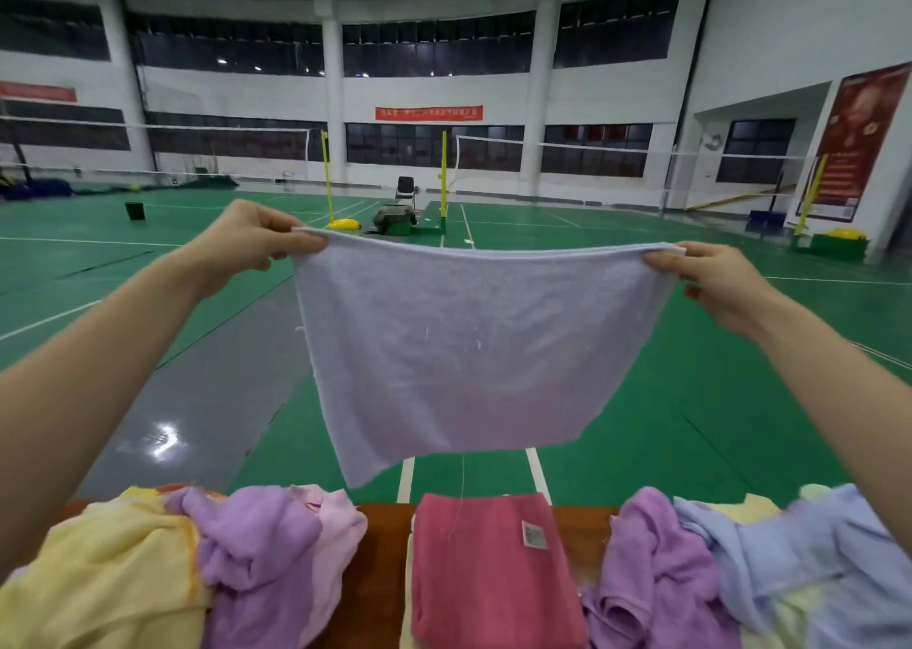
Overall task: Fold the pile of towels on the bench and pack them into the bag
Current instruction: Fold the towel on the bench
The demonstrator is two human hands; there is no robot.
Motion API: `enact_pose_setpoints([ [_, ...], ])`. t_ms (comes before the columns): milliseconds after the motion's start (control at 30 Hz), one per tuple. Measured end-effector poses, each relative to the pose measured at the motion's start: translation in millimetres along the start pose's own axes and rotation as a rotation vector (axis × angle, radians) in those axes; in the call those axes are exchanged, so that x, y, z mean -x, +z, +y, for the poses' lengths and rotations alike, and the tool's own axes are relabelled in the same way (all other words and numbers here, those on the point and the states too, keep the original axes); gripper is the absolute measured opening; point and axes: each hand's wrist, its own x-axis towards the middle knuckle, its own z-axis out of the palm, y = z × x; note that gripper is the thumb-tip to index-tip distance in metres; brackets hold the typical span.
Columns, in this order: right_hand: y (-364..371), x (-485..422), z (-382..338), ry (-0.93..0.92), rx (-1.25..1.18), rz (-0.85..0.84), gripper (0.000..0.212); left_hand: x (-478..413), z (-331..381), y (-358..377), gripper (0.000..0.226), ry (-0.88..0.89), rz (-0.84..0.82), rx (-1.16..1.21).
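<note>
A pale lavender towel hangs spread in the air in front of me, doubled over along its top edge. My left hand pinches its upper left corner and my right hand pinches its upper right corner. Below, on the wooden bench, a folded pink towel lies flat in the middle. A crumpled heap of yellow, purple and pink towels sits on the left. Another heap of purple, blue and pale yellow towels sits on the right. No bag is in view.
Beyond the bench stretches a green badminton court floor with white lines and a grey strip on the left. Yellow net posts, a chair and a dark bin stand far off.
</note>
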Motion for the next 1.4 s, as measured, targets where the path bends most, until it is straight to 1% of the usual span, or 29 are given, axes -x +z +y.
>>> enact_pose_setpoints([
  [67,-1,6,6,0.081,-0.148,-0.059,0.027,1,-7,4,0.004,-0.037,-0.049,0.049],
  [133,1,8,13,0.142,-0.246,-0.095,0.041,1,-11,10,0.005,-0.064,-0.068,0.114],
  [167,3,9,15,0.158,-0.276,-0.099,0.04,1,-12,14,0.006,-0.08,-0.075,0.146],
  [200,6,9,18,0.167,-0.293,-0.09,0.031,1,-14,17,0.006,-0.097,-0.081,0.172],
  [233,10,9,20,0.178,-0.301,-0.071,0.02,1,-15,21,0.006,-0.117,-0.087,0.191],
  [267,12,8,23,0.19,-0.295,-0.051,0.013,0,-16,24,0.006,-0.133,-0.091,0.206],
  [300,14,6,25,0.203,-0.28,-0.026,0.01,0,-16,27,0.006,-0.152,-0.088,0.219],
  [400,20,2,31,0.242,-0.179,0.101,0.012,-1,-11,35,0.005,-0.257,0.011,0.273],
  [467,26,0,31,0.255,-0.114,0.227,0.018,-2,-2,44,0.012,-0.33,0.097,0.335],
  [500,31,0,29,0.236,-0.091,0.294,0.02,-2,4,48,0.016,-0.345,0.127,0.373],
  [567,44,1,19,0.146,-0.04,0.398,0.033,0,20,59,0.022,-0.334,0.156,0.462],
  [633,60,7,5,0.022,0.042,0.44,0.04,3,40,71,0.024,-0.298,0.151,0.553],
  [667,69,12,-3,-0.033,0.072,0.434,0.038,7,51,78,0.024,-0.275,0.138,0.59],
  [800,111,34,-30,-0.196,0.157,0.371,0.019,24,87,111,0.017,-0.179,0.047,0.655],
  [933,139,49,-32,-0.267,0.196,0.337,0.019,39,101,138,0.015,-0.11,0.01,0.675],
  [1100,138,55,-23,-0.277,0.112,0.308,0.018,47,96,146,0.003,-0.111,-0.047,0.71],
  [1133,137,57,-21,-0.297,0.098,0.273,0.018,48,94,147,0.003,-0.113,-0.057,0.713],
  [1200,134,63,-18,-0.332,0.048,0.151,0.019,50,91,148,0.006,-0.108,-0.072,0.721],
  [1300,125,71,-10,-0.348,-0.12,-0.126,0.013,49,86,146,0.012,-0.104,-0.123,0.72],
  [1333,121,72,-6,-0.345,-0.164,-0.201,0.015,49,86,144,0.013,-0.101,-0.162,0.712],
  [1400,115,72,1,-0.329,-0.219,-0.277,0.028,50,84,142,0.012,-0.059,-0.24,0.672],
])
